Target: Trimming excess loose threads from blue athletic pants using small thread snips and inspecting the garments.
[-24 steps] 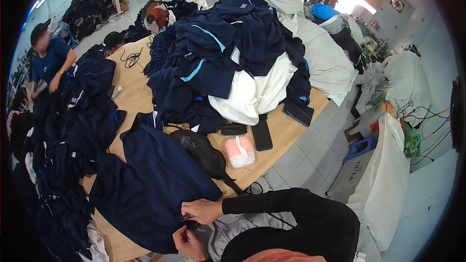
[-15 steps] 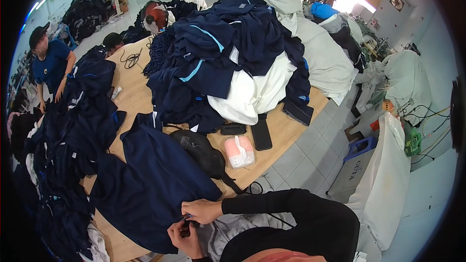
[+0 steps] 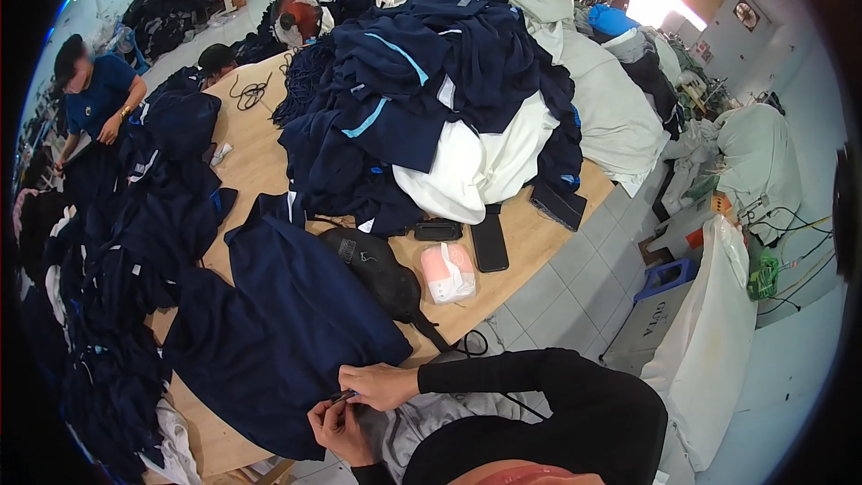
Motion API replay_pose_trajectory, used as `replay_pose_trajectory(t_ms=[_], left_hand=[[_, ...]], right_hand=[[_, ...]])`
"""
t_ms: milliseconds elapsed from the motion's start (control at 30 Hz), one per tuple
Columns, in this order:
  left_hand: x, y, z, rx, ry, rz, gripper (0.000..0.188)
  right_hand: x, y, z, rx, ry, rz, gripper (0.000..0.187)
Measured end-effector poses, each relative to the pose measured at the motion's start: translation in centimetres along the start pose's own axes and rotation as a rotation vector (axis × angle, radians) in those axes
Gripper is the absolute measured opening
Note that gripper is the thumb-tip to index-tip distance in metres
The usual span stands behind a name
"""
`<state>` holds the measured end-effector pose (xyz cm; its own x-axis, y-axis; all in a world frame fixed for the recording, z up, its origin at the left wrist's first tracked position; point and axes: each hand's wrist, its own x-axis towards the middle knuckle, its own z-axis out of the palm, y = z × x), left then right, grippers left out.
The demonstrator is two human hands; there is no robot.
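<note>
A navy garment [image 3: 287, 332] is spread over the near side of the wooden table, its near edge running to my hands. My right hand [image 3: 384, 386] is closed around a small dark tool [image 3: 343, 397], possibly thread snips, mostly covered by the fingers. Just below it, my left hand [image 3: 339, 429] is closed, thumb and fingers pinched at the garment's edge. The two hands almost touch, and what lies between the left fingertips is too small to make out. Grey cloth [image 3: 409, 422] lies beneath my right wrist.
Beyond the garment lie a black waist bag [image 3: 373, 274], a pink-and-white soft pack [image 3: 447, 273], a black case [image 3: 438, 231] and a phone [image 3: 490, 242]. A tall navy garment heap [image 3: 431, 72] covers the wooden table [image 3: 512, 283]. Another person [image 3: 97, 94] stands far left among more garments.
My hands stay together at the garment's edge, the right fingers slightly shifted around the tool. The view has tilted a little. The person at left has bent an arm and lowered their head.
</note>
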<state>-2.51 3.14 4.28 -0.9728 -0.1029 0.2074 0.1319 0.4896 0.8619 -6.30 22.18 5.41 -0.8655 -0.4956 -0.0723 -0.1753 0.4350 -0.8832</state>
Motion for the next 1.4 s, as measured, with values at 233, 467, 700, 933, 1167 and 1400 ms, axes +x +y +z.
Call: replay_pose_trajectory(t_ms=[233, 467, 700, 933, 1167, 1400], left_hand=[[-0.8, 1.3, -1.6, 0.098, -0.017, -0.080, 0.010], [0.8, 1.8, -2.1, -0.055, -0.035, -0.088, 0.009], [-0.5, -0.5, -2.5, -0.028, -0.013, -0.035, 0.011], [-0.9, -0.9, -2.8, -0.100, -0.082, -0.076, 0.013], [-0.4, -0.8, -2.7, -0.058, -0.105, 0.011, 0.017], [-0.6, -0.8, -2.9, -0.084, -0.084, -0.030, 0.013]], right_hand=[[-2.1, -1.3, -0.7, 0.112, 0.007, -0.015, 0.018], [-2.6, -2.4, -4.6, 0.232, 0.309, 0.165, 0.034], [-1.8, -2.3, -3.1, -0.211, 0.135, 0.046, 0.028], [0.5, -2.3, -1.0, -0.380, 0.012, -0.199, 0.032], [1.5, -2.4, -1.0, -0.423, 0.013, -0.171, 0.030], [1.1, -1.6, -1.8, -0.342, 0.214, -0.127, 0.031]])
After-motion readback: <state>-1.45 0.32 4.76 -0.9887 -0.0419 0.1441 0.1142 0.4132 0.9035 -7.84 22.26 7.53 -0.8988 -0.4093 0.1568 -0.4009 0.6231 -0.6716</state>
